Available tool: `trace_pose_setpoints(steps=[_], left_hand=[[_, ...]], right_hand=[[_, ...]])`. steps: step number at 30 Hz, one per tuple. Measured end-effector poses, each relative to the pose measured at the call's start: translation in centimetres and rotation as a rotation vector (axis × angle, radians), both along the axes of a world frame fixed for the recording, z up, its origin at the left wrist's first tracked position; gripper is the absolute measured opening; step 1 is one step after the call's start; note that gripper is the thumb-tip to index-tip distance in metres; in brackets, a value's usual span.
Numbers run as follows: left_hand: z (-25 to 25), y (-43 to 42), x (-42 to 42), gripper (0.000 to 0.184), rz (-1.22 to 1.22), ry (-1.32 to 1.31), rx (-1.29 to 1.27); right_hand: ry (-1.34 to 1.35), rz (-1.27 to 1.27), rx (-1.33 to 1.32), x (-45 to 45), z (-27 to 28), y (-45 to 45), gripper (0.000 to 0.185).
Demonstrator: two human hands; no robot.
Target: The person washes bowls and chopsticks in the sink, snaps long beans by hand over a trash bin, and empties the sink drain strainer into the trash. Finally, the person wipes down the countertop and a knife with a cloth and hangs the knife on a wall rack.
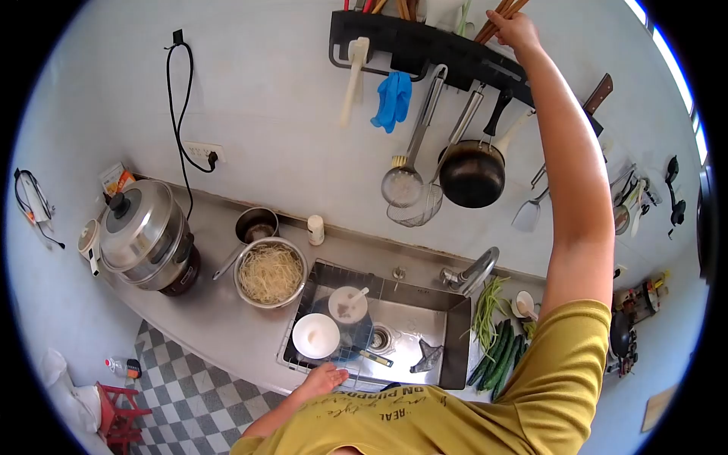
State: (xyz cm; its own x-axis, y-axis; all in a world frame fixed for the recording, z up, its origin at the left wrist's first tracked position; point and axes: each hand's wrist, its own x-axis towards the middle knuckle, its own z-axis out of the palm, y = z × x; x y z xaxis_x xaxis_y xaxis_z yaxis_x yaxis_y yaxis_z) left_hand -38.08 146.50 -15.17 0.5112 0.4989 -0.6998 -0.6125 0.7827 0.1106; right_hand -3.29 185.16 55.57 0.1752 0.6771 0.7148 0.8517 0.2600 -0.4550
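My right hand (517, 32) is raised high at the wall, its fingers closed around a bundle of wooden chopsticks (493, 23) at the right part of a black wall rack (413, 39). Whether their lower ends sit inside the rack I cannot tell. Low down, my left hand (324, 378) lies at the front edge of the sink with its fingers stretched out, beside a wire drying rack (296, 355). On that rack stand a white bowl (316, 336) and a pale round container (348, 305). A peeler-like tool with a yellowish handle (373, 356) lies nearby.
A metal bowl of pale shreds (271, 273), a small pot (256, 226) and a large steamer (144, 235) stand left. Strainers (402, 186) and a black pan (472, 174) hang on the wall. Right of the faucet (472, 271) lie cucumbers (497, 356) and green beans (487, 307).
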Motion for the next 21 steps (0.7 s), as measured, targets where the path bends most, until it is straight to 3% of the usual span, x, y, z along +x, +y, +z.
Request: trace_pose_setpoints(steps=[3, 4, 8, 9, 11, 13, 14, 15, 16, 17, 18, 20, 21], left_hand=[[-0.7, 0.9, 0.6, 0.046, 0.121, 0.039, -0.099], [2.0, 1.2, 1.2, 0.053, 0.171, 0.117, -0.089], [0.5, 2.1, 1.9, 0.052, 0.297, 0.207, -0.1], [-1.4, 2.5, 1.9, 0.051, 0.313, 0.21, -0.115], [-5.8, 3.1, 1.9, 0.041, 0.361, 0.217, -0.147], [-5.4, 3.3, 2.5, 0.034, 0.436, 0.242, -0.175], [-9.6, 2.0, 2.3, 0.033, 0.281, 0.403, 0.139], [-13.8, 0.7, 2.1, 0.032, 0.173, 0.597, 0.43], [-9.9, 2.4, 2.7, 0.031, 0.401, 0.381, 0.098], [-5.0, 4.3, 3.3, 0.031, 0.696, 0.206, -0.239], [-3.3, 4.6, 3.3, 0.031, 0.685, 0.265, -0.25], [-3.6, 4.9, 3.5, 0.035, 0.686, 0.294, -0.231], [-4.3, 5.0, 3.4, 0.038, 0.703, 0.267, -0.206]], right_hand=[[-0.098, 0.035, -0.156, 0.4, -0.6, 0.9, 0.041], [-0.177, 0.008, -0.192, 0.0, -0.8, 0.9, 0.041], [-0.259, -0.016, -0.331, -1.1, -0.5, -0.2, 0.042], [-0.563, 0.101, -0.282, 1.4, 0.4, 1.1, 0.037], [-0.282, 0.064, -0.291, 0.3, -0.3, -1.9, 0.033], [0.089, 0.058, -0.224, -2.6, -2.1, -7.7, 0.028], [0.25, 0.052, -0.197, -4.4, -2.8, -10.4, 0.026], [0.161, 0.224, -0.014, -1.7, -3.3, -8.0, 0.035], [0.385, 0.275, 0.008, -4.4, -5.1, -11.5, 0.028], [0.007, 0.251, 0.22, -3.0, -7.6, -12.3, 0.021], [-0.246, 0.161, 0.447, -0.2, -11.7, -13.5, 0.031], [-0.324, 0.198, 0.356, -0.6, -18.8, -18.9, 0.018], [-0.198, 0.348, 0.412, -2.1, -22.9, -21.3, 0.011]])
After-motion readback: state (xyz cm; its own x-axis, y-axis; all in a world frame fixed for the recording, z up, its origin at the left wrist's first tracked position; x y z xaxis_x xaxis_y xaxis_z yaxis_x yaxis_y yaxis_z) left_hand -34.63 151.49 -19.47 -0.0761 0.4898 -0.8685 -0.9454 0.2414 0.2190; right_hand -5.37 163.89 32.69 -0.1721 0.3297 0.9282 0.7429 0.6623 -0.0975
